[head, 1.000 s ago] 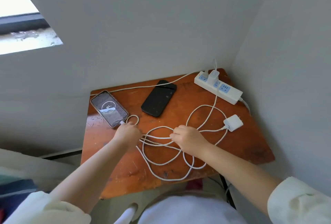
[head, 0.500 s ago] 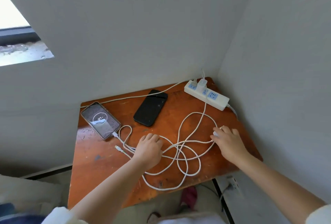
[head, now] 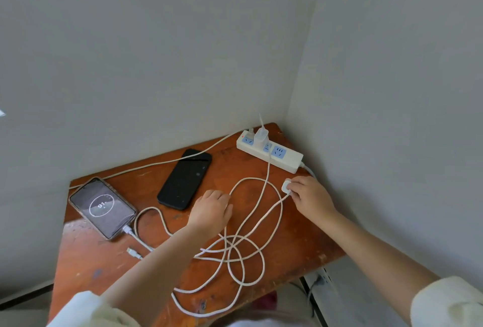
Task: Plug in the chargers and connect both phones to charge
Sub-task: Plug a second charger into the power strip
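A lit phone (head: 102,208) showing 91 lies at the table's left with a white cable plugged into its near end. A dark phone (head: 184,179) lies face up mid-table, with no cable in it. A white power strip (head: 285,158) sits in the back corner with one white charger (head: 261,137) plugged in. My right hand (head: 309,197) grips a second white charger (head: 286,185) just in front of the strip. My left hand (head: 211,211) hovers palm down beside the dark phone, above tangled white cables (head: 241,245). A loose cable plug (head: 134,253) lies near the lit phone.
The small worn wooden table (head: 91,269) is wedged into a corner between two grey walls. Cable loops hang over its near edge. A grey lead runs along the back wall from the strip past the lit phone.
My right hand has closed on the loose charger and drawn it up toward the power strip. My left hand has let go of the cables and moved toward the dark phone.
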A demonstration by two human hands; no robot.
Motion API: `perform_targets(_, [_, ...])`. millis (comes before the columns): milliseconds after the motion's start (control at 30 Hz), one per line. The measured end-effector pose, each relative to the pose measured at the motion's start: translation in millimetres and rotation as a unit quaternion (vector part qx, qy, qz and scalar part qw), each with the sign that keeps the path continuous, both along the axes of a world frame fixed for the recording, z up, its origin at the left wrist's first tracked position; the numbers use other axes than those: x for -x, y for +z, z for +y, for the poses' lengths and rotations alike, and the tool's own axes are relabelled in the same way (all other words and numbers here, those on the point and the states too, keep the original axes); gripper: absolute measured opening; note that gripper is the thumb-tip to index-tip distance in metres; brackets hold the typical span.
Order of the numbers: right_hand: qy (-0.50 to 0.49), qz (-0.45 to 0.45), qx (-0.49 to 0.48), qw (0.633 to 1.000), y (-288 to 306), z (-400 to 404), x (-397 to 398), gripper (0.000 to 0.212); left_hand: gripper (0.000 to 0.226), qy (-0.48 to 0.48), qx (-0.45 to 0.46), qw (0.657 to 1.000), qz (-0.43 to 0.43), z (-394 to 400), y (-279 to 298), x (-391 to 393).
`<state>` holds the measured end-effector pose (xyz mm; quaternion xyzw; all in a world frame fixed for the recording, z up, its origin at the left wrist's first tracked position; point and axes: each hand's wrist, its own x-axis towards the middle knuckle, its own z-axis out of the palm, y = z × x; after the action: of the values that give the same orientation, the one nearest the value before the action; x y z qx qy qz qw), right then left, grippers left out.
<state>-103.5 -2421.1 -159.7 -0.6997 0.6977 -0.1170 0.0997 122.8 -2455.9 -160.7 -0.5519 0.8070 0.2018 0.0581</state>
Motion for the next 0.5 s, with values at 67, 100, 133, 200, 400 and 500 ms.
perform_targets(67, [-0.002,-0.012,-0.003,1.0,3,-7,6,0.027,0.039,0.013,-0.001,1.0,0.003,-10,-1,3])
perform_targets(100, [-0.009,-0.019,-0.003,1.0,8,-12,9,0.026,0.039,0.02,-0.001,1.0,0.004,-16,-3,4])
perform_targets(133, [-0.019,-0.027,0.006,0.999,13,-18,13,0.024,0.039,0.026,-0.003,1.0,0.004,-21,-4,5])
perform_targets(200, [-0.034,-0.049,0.056,0.997,22,-36,20,0.018,0.039,0.038,-0.004,0.999,0.004,-30,-7,8])
perform_targets(400, [-0.09,-0.062,0.051,0.993,36,-97,30,0.021,0.041,0.1,-0.006,0.992,0.076,-42,-13,17])
perform_targets(500, [-0.084,-0.037,0.018,0.996,37,-116,27,0.024,0.046,0.093,0.013,0.989,0.11,-43,-12,16])
